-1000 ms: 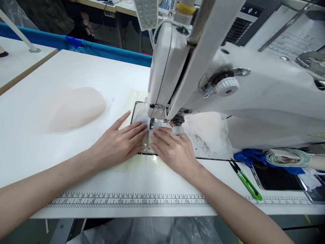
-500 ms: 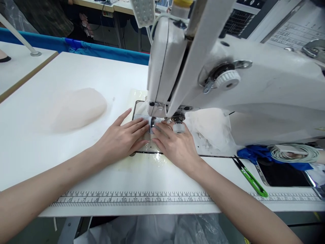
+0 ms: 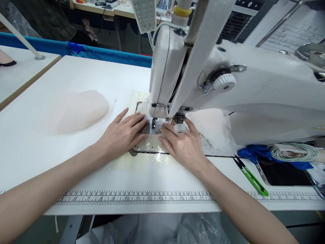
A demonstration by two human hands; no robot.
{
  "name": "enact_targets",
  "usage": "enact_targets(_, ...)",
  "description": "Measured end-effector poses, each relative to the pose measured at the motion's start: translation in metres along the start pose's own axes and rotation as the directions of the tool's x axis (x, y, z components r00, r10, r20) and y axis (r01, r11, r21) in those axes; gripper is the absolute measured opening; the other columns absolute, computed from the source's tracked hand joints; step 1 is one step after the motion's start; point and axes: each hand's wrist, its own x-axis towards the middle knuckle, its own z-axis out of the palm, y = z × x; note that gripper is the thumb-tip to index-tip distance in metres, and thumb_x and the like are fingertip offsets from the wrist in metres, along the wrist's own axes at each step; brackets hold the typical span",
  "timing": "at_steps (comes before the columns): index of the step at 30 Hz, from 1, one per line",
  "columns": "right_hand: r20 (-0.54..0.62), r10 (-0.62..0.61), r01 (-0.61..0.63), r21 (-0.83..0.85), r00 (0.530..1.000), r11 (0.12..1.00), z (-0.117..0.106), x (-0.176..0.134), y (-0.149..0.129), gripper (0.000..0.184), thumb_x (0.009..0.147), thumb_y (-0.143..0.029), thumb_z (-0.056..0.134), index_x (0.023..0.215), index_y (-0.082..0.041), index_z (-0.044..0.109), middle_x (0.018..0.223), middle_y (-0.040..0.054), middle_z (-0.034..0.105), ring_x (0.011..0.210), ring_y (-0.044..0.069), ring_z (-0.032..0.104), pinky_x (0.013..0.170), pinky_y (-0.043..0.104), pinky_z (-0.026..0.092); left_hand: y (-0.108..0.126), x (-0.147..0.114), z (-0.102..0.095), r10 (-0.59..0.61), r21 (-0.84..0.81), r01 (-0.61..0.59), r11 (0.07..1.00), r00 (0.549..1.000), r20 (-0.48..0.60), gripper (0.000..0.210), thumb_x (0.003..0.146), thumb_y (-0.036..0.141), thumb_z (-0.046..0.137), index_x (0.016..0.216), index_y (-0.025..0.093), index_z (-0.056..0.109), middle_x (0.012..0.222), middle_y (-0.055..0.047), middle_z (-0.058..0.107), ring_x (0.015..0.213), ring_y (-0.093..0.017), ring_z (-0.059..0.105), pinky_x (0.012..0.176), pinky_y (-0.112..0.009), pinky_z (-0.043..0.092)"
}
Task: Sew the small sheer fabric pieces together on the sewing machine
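A white sewing machine stands over its metal needle plate, and the presser foot shows between my two hands. On its left, my left hand lies flat, fingers stretched out, fingertips at the plate. Opposite it, my right hand rests with fingers apart and partly bent, its fingertips under the machine head beside the foot. A pale sheer fabric lies bunched just right of that hand. Another pale, rounded fabric piece lies flat on the table, left of my left hand.
Green-handled thread snips, a phone, a blue cloth and a coiled pale cable lie at the right. A ruler strip runs along the front edge. Blue fabric borders the table's far side.
My hands have moved apart around the presser foot, the right hand shifting rightward and the left slightly leftward. More of the metal plate shows between them. The view has shifted slightly.
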Motion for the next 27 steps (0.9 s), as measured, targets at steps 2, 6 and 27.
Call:
enact_targets(2, -0.015, -0.001, 0.001, 0.006, 1.000, 1.000, -0.001, 0.000, 0.001, 0.032, 0.100, -0.033, 0.047, 0.091, -0.020, 0.075, 0.101, 0.0038, 0.076, 0.103, 0.021, 0.066, 0.112, 0.043, 0.032, 0.005, -0.003, -0.004, 0.018, 0.057, -0.016, 0.998, 0.999, -0.036, 0.040, 0.100, 0.037, 0.043, 0.128, 0.012, 0.057, 0.114, -0.013, 0.066, 0.106, -0.027, 0.063, 0.114, -0.055, 0.030)
enact_targets(6, -0.059, -0.006, 0.008, 0.031, 0.998, 0.999, -0.003, 0.001, 0.002, 0.028, 0.098, -0.030, 0.051, 0.088, -0.019, 0.075, 0.095, 0.0037, 0.076, 0.100, 0.021, 0.067, 0.110, 0.042, 0.034, 0.027, -0.014, -0.016, 0.184, -0.087, -0.189, 0.978, 0.981, -0.062, 0.028, 0.099, 0.017, 0.039, 0.118, 0.015, 0.059, 0.092, -0.005, 0.068, 0.079, -0.017, 0.064, 0.086, -0.034, 0.051)
enact_targets(27, 0.652, 0.095, -0.659, 0.739, 0.752, 0.143, -0.019, 0.008, -0.027, 0.013, 0.084, -0.031, 0.067, 0.078, -0.020, 0.067, 0.047, -0.0096, 0.038, 0.039, 0.005, 0.030, 0.040, 0.021, 0.022, 0.026, -0.005, -0.042, -0.354, -0.873, 0.445, 0.200, 0.864, 0.359, 0.028, 0.095, 0.046, 0.051, 0.083, 0.021, 0.049, 0.064, 0.006, 0.041, 0.051, -0.007, 0.035, 0.046, -0.021, 0.030)
